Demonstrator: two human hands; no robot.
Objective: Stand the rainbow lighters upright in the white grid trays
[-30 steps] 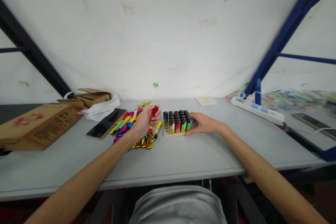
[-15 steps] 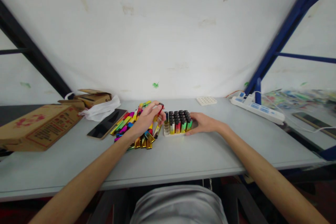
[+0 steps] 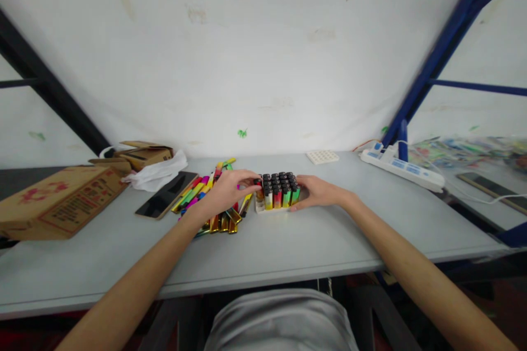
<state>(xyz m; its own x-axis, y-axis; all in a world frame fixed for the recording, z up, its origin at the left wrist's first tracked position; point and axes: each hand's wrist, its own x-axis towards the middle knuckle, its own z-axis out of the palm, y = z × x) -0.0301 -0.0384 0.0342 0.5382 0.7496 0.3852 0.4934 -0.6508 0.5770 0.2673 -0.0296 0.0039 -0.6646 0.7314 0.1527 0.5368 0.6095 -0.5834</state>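
Upright lighters (image 3: 282, 189) with black tops and coloured bodies stand in rows in a white holed tray (image 3: 261, 211). My left hand (image 3: 226, 189) is at the tray's left column, its fingertips pinching a red lighter (image 3: 258, 181) upright over the holes there; whether its base sits in a hole is hard to see. My right hand (image 3: 319, 192) grips the right end of the tray, with the thumb at the near corner and the fingers at the far one. Under and beside my left wrist lies a loose pile of shiny, many-coloured lighters (image 3: 224, 223), partly hidden by that hand.
A second white holed tray (image 3: 323, 157) lies by the wall. On the left are a phone (image 3: 164, 197), a white plastic bag (image 3: 158, 171) and cardboard boxes (image 3: 66, 200). A power strip (image 3: 401, 170) with cables lies on the right, beside a blue metal frame (image 3: 436, 60).
My left hand has moved down and slightly right, carrying the red lighter from above the pile to the tray's left column. My right hand keeps its hold on the tray.
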